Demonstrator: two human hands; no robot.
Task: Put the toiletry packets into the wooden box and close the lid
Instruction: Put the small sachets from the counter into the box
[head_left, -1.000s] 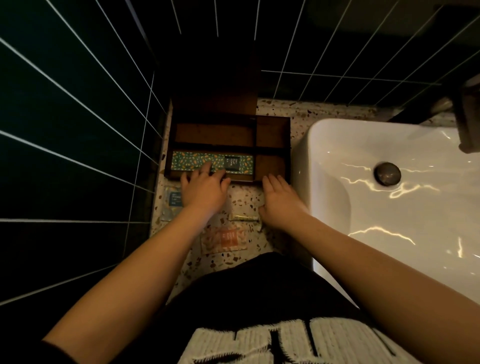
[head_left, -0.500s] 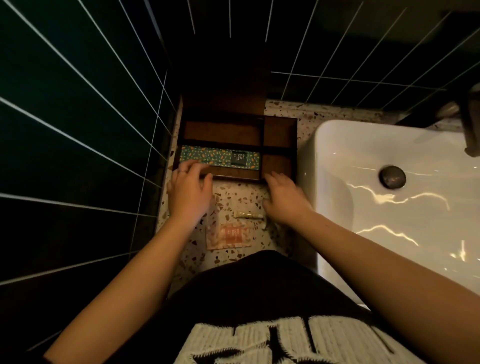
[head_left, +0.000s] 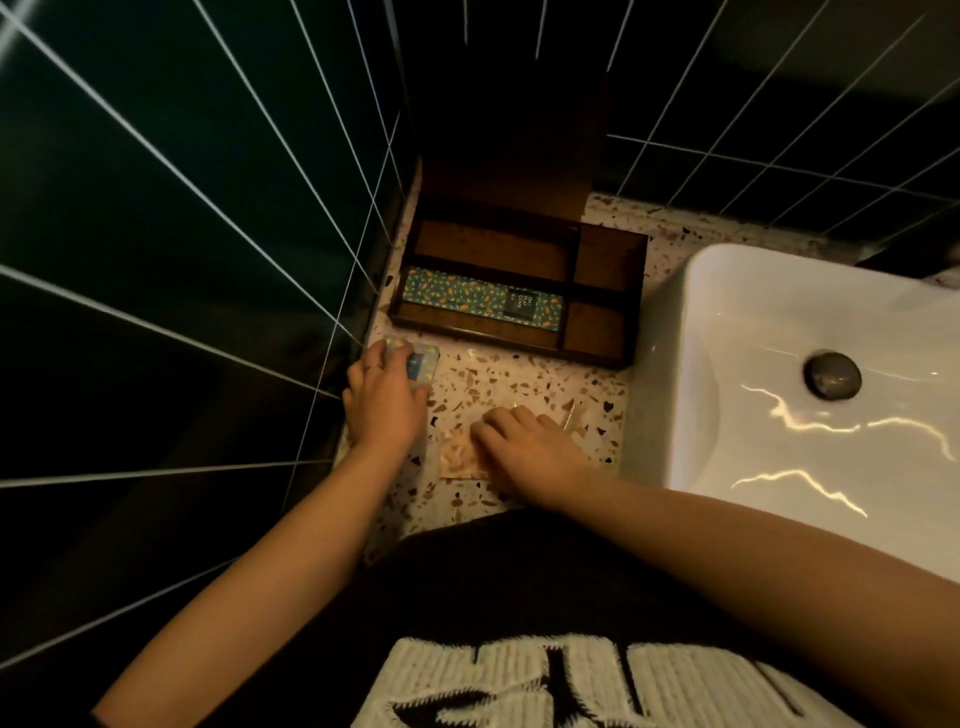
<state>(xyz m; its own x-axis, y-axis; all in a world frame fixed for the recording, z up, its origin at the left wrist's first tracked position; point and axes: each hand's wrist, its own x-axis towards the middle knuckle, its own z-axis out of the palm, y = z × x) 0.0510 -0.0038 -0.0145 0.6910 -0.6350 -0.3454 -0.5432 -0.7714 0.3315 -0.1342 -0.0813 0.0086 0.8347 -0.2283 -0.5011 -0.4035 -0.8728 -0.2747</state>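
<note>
The wooden box (head_left: 597, 358) sits open on the terrazzo counter, its lid (head_left: 509, 150) standing upright against the back wall. A long green patterned packet (head_left: 467, 299) lies in the front left compartment. My left hand (head_left: 384, 400) rests palm down on a small blue packet (head_left: 423, 364) near the left wall, fingers over it. My right hand (head_left: 524, 449) lies flat on an orange packet (head_left: 457, 457) in front of the box. A thin pale packet (head_left: 571, 415) pokes out by my right fingers.
A white basin (head_left: 810, 415) with a dark drain (head_left: 832, 375) fills the right side, close to the box. Dark green tiled walls (head_left: 182, 234) close in on the left and behind. The terrazzo counter (head_left: 519, 379) is a narrow strip.
Both hands have drawn back from the box's front edge toward me. My left hand now covers the blue packet and my right hand has slid left onto the orange packet.
</note>
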